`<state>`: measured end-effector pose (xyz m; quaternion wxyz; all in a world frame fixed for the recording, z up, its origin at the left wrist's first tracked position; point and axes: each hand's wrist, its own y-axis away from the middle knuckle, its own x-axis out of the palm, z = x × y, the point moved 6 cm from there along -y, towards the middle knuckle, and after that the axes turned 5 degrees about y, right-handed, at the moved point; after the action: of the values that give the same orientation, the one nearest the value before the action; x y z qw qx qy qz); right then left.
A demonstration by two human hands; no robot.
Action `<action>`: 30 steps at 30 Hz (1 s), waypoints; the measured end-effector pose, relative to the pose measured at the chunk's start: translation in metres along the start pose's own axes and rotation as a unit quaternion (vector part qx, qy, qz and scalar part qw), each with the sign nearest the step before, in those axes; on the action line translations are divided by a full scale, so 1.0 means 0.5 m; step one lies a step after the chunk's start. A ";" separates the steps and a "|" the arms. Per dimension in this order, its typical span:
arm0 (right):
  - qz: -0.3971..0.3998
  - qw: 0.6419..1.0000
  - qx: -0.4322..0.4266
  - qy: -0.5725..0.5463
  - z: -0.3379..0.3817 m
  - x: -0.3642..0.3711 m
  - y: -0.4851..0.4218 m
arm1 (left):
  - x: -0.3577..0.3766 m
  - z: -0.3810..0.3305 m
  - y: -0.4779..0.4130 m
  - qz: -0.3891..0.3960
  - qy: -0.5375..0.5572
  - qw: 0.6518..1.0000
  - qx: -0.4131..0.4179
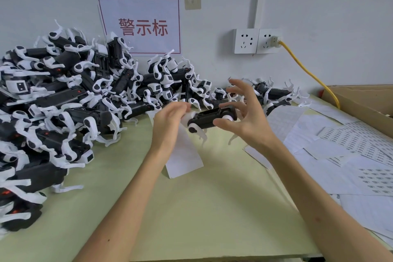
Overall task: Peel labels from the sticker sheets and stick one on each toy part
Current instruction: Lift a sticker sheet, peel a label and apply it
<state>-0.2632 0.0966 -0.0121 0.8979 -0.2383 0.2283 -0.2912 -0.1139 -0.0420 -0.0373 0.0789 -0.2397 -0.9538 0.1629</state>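
A black toy part with white legs (207,120) hangs above the green table, held between both hands. My left hand (169,122) grips its left end with curled fingers. My right hand (244,112) pinches the right end between thumb and a finger, the other fingers spread apart. A white strip of sticker sheet (182,155) lies on the table under the part. Whether a label is on a fingertip cannot be seen.
A big heap of black-and-white toy parts (63,102) fills the left and back of the table (191,208). Sticker sheets (350,155) cover the right side beside a cardboard box (361,100). A yellow cable (308,72) runs from the wall socket.
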 end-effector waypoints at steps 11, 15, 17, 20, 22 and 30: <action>0.014 0.998 0.024 -0.065 0.006 -0.005 0.000 | 0.105 0.040 0.074 0.337 0.125 0.903 -0.235; -0.080 0.996 0.032 -0.015 0.001 -0.023 -0.008 | 0.099 0.047 0.054 0.257 0.142 0.934 -0.201; -0.121 0.990 0.051 -0.058 -0.007 -0.041 -0.011 | 0.091 0.050 0.047 0.220 0.175 0.937 -0.206; -0.113 0.973 0.085 -0.181 -0.019 -0.057 -0.016 | 0.077 0.048 0.039 0.165 0.212 0.943 -0.198; -0.061 0.963 0.108 -0.239 -0.021 -0.050 -0.020 | 0.072 0.045 0.037 0.139 0.223 0.947 -0.187; 0.086 0.980 0.123 -0.132 -0.019 0.016 -0.004 | 0.085 0.028 0.044 0.153 0.192 0.961 -0.129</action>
<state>-0.2637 0.0873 -0.0205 0.9643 -0.1421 0.0901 -0.2045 -0.1445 -0.0070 -0.0549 0.2031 -0.4180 -0.8855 -0.0008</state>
